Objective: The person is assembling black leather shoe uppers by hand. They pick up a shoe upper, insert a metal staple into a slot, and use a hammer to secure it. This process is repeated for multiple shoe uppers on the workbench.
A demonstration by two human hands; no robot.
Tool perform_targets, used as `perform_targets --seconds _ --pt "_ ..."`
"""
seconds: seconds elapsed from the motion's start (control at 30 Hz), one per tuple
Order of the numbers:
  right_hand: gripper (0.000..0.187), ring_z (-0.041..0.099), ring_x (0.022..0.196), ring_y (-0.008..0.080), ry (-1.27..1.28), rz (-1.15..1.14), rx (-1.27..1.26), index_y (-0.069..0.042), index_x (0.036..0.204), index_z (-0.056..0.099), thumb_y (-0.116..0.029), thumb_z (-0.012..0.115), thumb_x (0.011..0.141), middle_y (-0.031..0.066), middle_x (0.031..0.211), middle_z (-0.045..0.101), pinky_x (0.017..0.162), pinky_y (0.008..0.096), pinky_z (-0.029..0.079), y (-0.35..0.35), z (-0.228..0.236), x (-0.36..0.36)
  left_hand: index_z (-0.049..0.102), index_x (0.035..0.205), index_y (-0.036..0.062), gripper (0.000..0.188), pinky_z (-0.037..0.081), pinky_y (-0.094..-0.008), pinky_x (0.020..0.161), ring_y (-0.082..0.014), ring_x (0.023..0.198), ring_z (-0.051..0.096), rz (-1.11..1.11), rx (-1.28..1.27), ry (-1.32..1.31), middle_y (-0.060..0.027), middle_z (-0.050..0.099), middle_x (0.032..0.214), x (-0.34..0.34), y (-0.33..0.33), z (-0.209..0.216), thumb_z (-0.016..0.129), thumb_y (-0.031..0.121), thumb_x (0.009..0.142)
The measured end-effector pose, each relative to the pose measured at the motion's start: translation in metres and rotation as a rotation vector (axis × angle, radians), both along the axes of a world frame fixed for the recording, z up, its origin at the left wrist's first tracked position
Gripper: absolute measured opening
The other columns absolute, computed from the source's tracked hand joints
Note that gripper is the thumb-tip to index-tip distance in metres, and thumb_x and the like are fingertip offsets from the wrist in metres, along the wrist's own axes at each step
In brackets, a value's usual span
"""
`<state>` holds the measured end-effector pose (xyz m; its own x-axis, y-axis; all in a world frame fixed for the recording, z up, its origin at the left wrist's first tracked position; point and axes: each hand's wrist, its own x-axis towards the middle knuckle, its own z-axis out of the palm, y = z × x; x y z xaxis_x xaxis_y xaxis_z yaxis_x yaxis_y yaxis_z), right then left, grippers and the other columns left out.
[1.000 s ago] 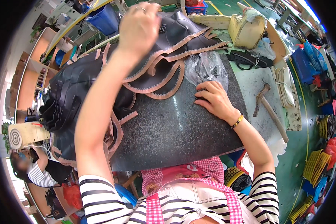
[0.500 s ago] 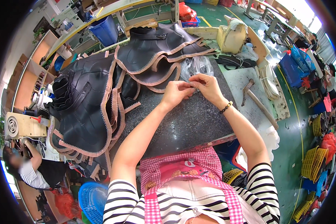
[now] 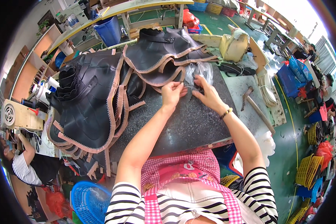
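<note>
My left hand (image 3: 173, 96) is closed in a pinch above the dark speckled worktop (image 3: 171, 130); whatever its fingertips hold is too small to make out. To its right, my right hand (image 3: 210, 95) has thumb and fingers apart at the near edge of a clear plastic bag (image 3: 204, 71). The bag lies crumpled, and its contents cannot be told. Left of my hands are stacked black leather boot uppers (image 3: 86, 108) with tan zigzag-cut edges. More black uppers (image 3: 153, 50) are piled behind my left hand.
On the right a hammer (image 3: 257, 110) lies on a pale board beside a folded white bundle (image 3: 266, 89). A cream container (image 3: 233, 46) stands behind it. A blue basket (image 3: 89, 201) is at lower left. A person in stripes (image 3: 24, 168) works at far left.
My hands, fingertips together before, have parted: the left has drawn off to the left, while the right has opened beside the plastic bag. The whole view has shifted slightly.
</note>
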<state>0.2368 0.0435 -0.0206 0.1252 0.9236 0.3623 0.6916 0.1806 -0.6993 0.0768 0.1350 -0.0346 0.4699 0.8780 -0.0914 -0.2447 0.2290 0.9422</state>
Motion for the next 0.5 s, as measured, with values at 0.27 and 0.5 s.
perform_targets --seconds 0.27,0.5 --pt "0.023 0.061 0.104 0.0353 -0.17 0.027 0.002 -0.002 0.106 0.065 -0.01 0.064 0.084 0.0186 0.12 0.061 0.091 0.0396 0.048 0.001 -0.002 0.008 0.058 0.098 -0.0038 0.015 0.058 -0.0269 0.073 -0.0183 0.084 0.069 0.052 0.272 0.092 -0.0132 0.068 0.093 -0.021 0.003 0.009 0.061 0.011 0.094" --pt "0.044 0.057 0.114 0.033 -0.258 0.046 0.128 -0.003 0.121 0.058 -0.006 0.064 0.078 0.0159 0.123 0.059 0.097 0.0393 0.046 -0.014 0.036 -0.016 0.059 0.1 -0.0004 0.014 0.057 -0.0283 0.075 -0.0176 0.087 0.069 -0.147 0.077 -0.009 -0.0114 0.069 0.096 -0.047 -0.01 0.027 0.059 0.012 0.095"
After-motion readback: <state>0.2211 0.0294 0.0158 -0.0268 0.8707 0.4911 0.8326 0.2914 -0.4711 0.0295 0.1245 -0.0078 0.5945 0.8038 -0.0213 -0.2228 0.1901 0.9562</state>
